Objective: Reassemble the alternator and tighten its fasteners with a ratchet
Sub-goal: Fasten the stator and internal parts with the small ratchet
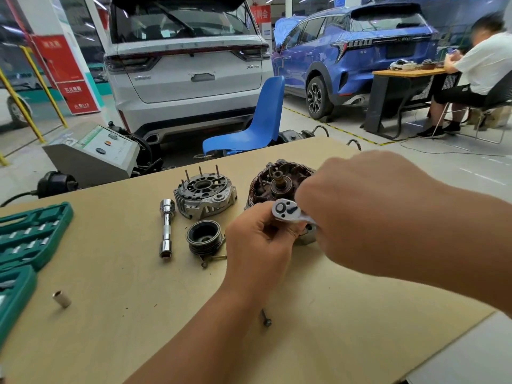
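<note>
The ratchet (288, 211) head is pinched by the left hand (257, 239), its handle gripped by the right hand (357, 206); sockets are held in the green case (30, 234) at the counter's (138, 314) left edge.

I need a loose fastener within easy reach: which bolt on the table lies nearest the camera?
The lone bolt by the left forearm, at the near side of the table. The other loose bolt lies farther back, against the pulley.

Tan table (116, 314) carries: green socket case (30, 234) at left edge, loose socket (62, 299), extension bar (166, 228), housing (205, 194), pulley (204, 237), stator (274, 180), bolt (266, 318).
</note>
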Available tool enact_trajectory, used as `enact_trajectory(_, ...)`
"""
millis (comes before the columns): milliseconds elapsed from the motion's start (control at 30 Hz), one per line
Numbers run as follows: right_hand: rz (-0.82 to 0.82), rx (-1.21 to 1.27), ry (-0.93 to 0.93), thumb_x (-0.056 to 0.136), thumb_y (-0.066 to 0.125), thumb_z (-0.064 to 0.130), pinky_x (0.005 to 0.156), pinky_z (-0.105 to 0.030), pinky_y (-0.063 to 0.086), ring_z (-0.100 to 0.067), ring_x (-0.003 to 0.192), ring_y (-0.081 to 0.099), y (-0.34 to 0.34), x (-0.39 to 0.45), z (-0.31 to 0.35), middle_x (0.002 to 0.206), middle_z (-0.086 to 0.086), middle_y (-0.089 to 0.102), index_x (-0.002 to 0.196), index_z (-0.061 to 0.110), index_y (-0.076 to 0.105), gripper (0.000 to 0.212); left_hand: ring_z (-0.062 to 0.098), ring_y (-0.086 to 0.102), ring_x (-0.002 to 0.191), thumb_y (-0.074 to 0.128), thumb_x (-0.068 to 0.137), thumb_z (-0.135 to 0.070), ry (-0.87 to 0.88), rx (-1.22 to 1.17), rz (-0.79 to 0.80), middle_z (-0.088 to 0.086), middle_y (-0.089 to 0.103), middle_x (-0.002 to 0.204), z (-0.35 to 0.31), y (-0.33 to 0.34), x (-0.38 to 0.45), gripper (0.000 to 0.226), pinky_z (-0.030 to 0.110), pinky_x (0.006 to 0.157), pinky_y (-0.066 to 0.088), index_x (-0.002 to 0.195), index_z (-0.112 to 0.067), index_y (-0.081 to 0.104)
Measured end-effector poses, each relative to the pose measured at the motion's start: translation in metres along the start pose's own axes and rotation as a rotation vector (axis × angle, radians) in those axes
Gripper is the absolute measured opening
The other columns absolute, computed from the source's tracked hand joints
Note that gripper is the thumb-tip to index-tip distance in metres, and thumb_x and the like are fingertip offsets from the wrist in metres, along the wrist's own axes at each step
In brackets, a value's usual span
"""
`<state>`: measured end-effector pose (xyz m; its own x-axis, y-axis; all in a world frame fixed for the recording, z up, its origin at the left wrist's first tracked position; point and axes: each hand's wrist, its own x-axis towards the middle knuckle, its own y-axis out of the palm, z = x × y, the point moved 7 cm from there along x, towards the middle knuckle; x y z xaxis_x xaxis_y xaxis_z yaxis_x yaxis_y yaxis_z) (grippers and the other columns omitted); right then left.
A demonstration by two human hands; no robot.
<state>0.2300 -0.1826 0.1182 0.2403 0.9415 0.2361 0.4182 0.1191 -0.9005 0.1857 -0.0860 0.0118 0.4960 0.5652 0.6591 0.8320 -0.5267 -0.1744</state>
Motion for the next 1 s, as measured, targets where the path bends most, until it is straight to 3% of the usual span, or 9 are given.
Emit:
enact_trajectory(167, -0.145, -0.075, 0.114, 0.08, 0.059, 0.02, 0.049, -0.026, 0.014, -0.016, 0.049, 0.031, -0.018, 0.002, -0.026, 0.065, 0.003, 0.038, 0.067, 0.021, 0.04, 0.023, 0.012, 0.073, 0.082, 0.082, 0.084, -0.006, -0.041, 0.01, -0.013, -0.012, 0.078, 0.087, 0.005, 0.001, 0.0, 0.019, 0.037, 0.074, 0.061, 0.099, -0.017, 0.081)
enact_trajectory(367, 0.073, 0.047, 0.003, 0.083, 0.059, 0.028, 0.044, -0.024, 0.023, -0.01, 0.05, 0.041, -0.002, -0.001, -0.005, 0.07, 0.007, 0.042, 0.07, 0.025, 0.043, 0.021, 0.0, 0.058, 0.064, 0.074, 0.086, -0.014, 0.018, -0.024, 0.008, -0.019, 0.066, 0.07, -0.002, 0.004, -0.002, 0.016, 0.017, 0.062, 0.046, 0.079, -0.028, 0.073)
enact_trajectory(500, -0.108, -0.068, 0.043, 0.08, 0.056, 0.018, 0.061, -0.032, 0.032, -0.017, 0.057, 0.04, -0.015, 0.005, -0.018, 0.068, 0.004, 0.045, 0.066, 0.022, 0.039, 0.023, 0.009, 0.072, 0.08, 0.078, 0.086, -0.005, -0.017, -0.028, 0.024, -0.011, 0.077, 0.085, 0.003, 0.005, -0.001, 0.012, 0.035, 0.072, 0.06, 0.094, -0.014, 0.08)
enact_trajectory(600, 0.025, 0.026, -0.028, 0.082, 0.058, 0.028, 0.048, -0.026, 0.024, -0.013, 0.052, 0.038, -0.003, -0.003, 0.002, 0.069, 0.006, 0.041, 0.066, 0.024, 0.034, 0.029, -0.004, 0.06, 0.066, 0.072, 0.087, -0.001, 0.003, -0.045, 0.033, -0.019, 0.068, 0.07, -0.002, 0.006, -0.001, 0.026, 0.015, 0.063, 0.047, 0.078, -0.026, 0.073)
enact_trajectory(667, 0.095, 0.065, -0.01, 0.082, 0.06, 0.033, 0.045, -0.026, 0.023, -0.011, 0.053, 0.04, 0.001, -0.004, 0.001, 0.071, 0.006, 0.041, 0.068, 0.025, 0.036, 0.03, -0.003, 0.06, 0.065, 0.07, 0.087, 0.001, 0.007, -0.069, 0.037, -0.018, 0.068, 0.071, -0.002, 0.006, -0.001, 0.03, 0.016, 0.062, 0.048, 0.079, -0.027, 0.073)
enact_trajectory(767, -0.054, -0.022, 0.049, 0.079, 0.06, 0.025, 0.06, -0.031, 0.033, -0.014, 0.056, 0.038, -0.011, 0.003, -0.019, 0.069, 0.005, 0.044, 0.067, 0.022, 0.039, 0.024, 0.01, 0.072, 0.081, 0.077, 0.087, -0.003, -0.016, -0.043, 0.035, -0.011, 0.077, 0.085, 0.003, 0.006, 0.0, 0.016, 0.035, 0.073, 0.06, 0.096, -0.016, 0.08)
enact_trajectory(867, -0.046, -0.053, 0.014, 0.078, 0.059, 0.024, 0.074, -0.035, 0.041, -0.015, 0.055, 0.037, -0.009, 0.002, -0.011, 0.063, 0.005, 0.042, 0.063, 0.02, 0.038, 0.026, 0.002, 0.067, 0.076, 0.077, 0.087, -0.006, -0.011, -0.027, 0.029, -0.014, 0.073, 0.079, 0.0, 0.006, -0.001, 0.014, 0.028, 0.067, 0.055, 0.087, -0.019, 0.077)
enact_trajectory(933, 0.069, 0.024, -0.05, 0.08, 0.06, 0.031, 0.059, -0.028, 0.031, -0.012, 0.053, 0.04, 0.0, -0.003, 0.005, 0.063, 0.006, 0.041, 0.064, 0.022, 0.04, 0.027, -0.003, 0.056, 0.065, 0.071, 0.088, -0.005, 0.004, -0.032, 0.022, -0.018, 0.065, 0.069, -0.004, 0.005, -0.001, 0.029, 0.021, 0.062, 0.045, 0.077, -0.031, 0.069)
enact_trajectory(1000, 0.07, 0.045, -0.018, 0.079, 0.061, 0.034, 0.055, -0.028, 0.025, -0.013, 0.054, 0.043, -0.001, -0.001, 0.0, 0.066, 0.007, 0.043, 0.067, 0.024, 0.042, 0.025, 0.001, 0.056, 0.063, 0.071, 0.087, -0.005, 0.001, -0.04, 0.016, -0.016, 0.066, 0.068, -0.003, 0.005, 0.0, 0.03, 0.024, 0.06, 0.046, 0.078, -0.033, 0.069)
